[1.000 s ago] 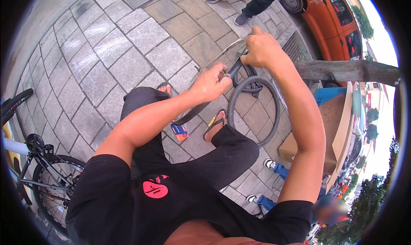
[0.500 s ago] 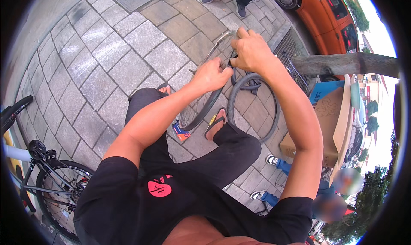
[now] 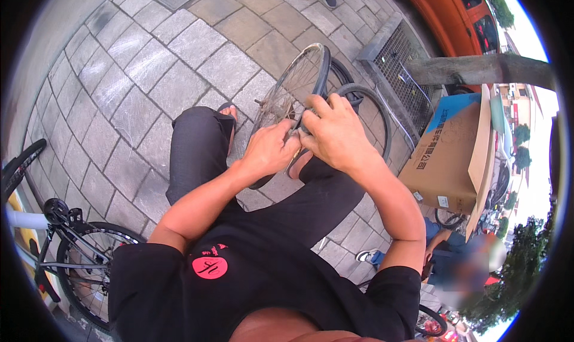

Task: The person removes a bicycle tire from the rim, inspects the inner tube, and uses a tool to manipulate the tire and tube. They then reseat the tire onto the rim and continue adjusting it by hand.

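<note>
A spoked bicycle wheel with a black tyre stands tilted between my feet. My left hand is closed at its near side, thumb and fingers pinched at the tyre. Close beside it, my right hand curls its fingers over the same stretch of wheel. The fingertips almost meet, and the hands hide exactly what part they grip. To the right, a loose black tyre lies on the paving. Between it and the wheel is dark, folded rubber, partly covered by my right hand.
Right of the tyres, a metal grate surrounds a tree trunk. A large cardboard box stands nearby, with a person below it. A bicycle is at the lower left. An orange car is parked at the far right.
Both hands have moved nearer to me along the wheel, the right one farthest. The wheel's far side is now uncovered and shows black tyre. The orange-and-blue packet is hidden now.
</note>
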{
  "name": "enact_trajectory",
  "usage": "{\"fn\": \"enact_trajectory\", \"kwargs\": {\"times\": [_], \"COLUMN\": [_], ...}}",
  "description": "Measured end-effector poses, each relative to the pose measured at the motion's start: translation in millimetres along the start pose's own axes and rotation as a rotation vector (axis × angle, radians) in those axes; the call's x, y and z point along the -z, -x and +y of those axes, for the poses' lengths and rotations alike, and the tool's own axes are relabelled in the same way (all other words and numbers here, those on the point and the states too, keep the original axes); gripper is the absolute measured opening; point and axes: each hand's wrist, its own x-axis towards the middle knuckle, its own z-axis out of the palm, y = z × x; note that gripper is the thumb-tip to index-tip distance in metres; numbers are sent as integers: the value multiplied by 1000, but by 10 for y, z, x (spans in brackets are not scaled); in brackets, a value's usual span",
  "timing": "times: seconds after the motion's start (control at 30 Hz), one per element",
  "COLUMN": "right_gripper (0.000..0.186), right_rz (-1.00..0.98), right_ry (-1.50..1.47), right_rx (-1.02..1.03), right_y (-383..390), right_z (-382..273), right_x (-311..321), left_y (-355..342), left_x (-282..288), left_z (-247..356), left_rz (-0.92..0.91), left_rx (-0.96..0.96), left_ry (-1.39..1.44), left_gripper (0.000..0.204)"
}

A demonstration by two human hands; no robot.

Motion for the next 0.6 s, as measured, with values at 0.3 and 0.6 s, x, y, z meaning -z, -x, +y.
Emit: {"fn": "enact_trajectory", "kwargs": {"times": [0.3, 0.6], "right_gripper": [22, 21], "right_rz": [-148, -202], "right_ry": [-28, -3], "right_rx": [63, 73], "right_y": [169, 189], "right_z": [-67, -186], "right_x": [41, 138], "left_y": [264, 300], "left_x": [-185, -85], "left_z": [-67, -50], "left_rz": [96, 26], "left_rx": [-57, -15], "left_ry": [26, -31], "left_gripper": [33, 38]}}
